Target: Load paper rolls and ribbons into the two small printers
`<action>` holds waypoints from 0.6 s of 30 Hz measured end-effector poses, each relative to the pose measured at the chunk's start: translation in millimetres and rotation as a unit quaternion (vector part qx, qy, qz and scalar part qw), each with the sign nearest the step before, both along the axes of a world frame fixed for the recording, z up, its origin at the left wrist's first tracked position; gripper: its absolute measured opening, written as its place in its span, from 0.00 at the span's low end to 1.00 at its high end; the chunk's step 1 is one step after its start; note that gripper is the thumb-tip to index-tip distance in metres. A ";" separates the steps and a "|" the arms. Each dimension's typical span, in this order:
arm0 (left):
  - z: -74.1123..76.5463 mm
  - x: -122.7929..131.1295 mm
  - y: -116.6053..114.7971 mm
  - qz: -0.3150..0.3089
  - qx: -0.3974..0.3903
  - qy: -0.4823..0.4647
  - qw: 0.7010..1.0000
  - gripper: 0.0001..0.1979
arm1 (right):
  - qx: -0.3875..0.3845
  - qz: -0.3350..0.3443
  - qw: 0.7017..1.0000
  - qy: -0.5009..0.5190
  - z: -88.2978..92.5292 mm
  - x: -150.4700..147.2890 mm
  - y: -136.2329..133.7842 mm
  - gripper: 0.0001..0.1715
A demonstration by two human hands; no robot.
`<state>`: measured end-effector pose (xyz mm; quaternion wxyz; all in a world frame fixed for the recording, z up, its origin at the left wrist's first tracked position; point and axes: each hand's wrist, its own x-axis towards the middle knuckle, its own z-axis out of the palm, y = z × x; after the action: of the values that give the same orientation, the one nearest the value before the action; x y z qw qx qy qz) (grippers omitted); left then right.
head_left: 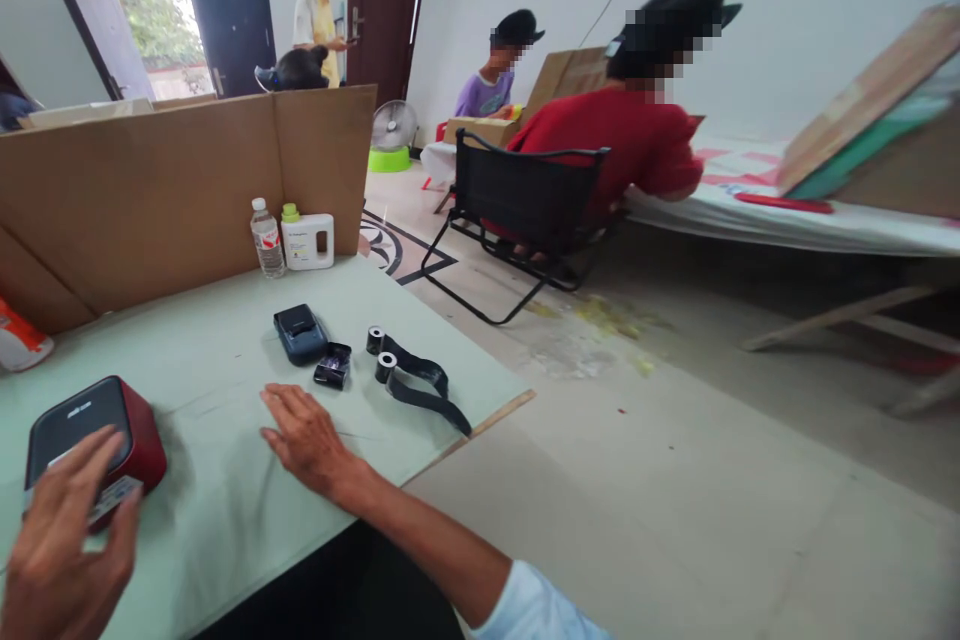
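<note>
At the lower left, my left hand (71, 540) is open, its fingers spread in front of a red box-shaped device with a dark top (82, 420); whether they touch it I cannot tell. My right hand (307, 435) lies open and palm down on the pale green tabletop (225, 510), holding nothing. Just beyond its fingers are a small dark blue device (301, 335) and a black cartridge-like piece (333, 366). Further right, two small rolls of black ribbon (385, 366) stand on end, their strips trailing toward the table's right edge.
Cardboard panels (187, 190) line the table's back. Before them stand a clear bottle (268, 238) and a white jug (307, 238); an orange-and-white container (21, 335) is far left. Beyond are a black folding chair (525, 185) with a person in red, other people, and a fan (393, 128).
</note>
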<state>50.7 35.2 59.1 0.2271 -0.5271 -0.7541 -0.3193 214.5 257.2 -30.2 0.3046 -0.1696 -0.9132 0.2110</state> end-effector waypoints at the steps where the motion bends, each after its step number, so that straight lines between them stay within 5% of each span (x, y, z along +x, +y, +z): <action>1: 1.8 12.3 16.6 -0.038 -0.023 0.014 0.999 0.30 | 0.008 -0.033 0.999 -0.004 -3.6 9.9 11.7 0.26; 7: -24.7 26.8 101.9 -0.138 -0.155 0.030 0.978 0.18 | 0.018 -0.158 0.987 -0.009 -18.7 48.3 63.3 0.25; 13: -59.3 23.0 176.7 -0.176 -0.235 0.000 0.956 0.20 | -0.008 -0.174 0.985 -0.016 -29.7 58.6 77.4 0.26; 18: -78.9 32.9 225.5 -0.181 -0.251 -0.037 0.950 0.19 | -0.018 -0.168 0.985 -0.045 -31.2 57.8 81.0 0.15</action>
<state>83.6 260.7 -19.8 -0.0024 -0.6824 -0.7097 -0.1749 272.4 338.2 -61.4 0.2916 -0.3357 -0.8804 0.1649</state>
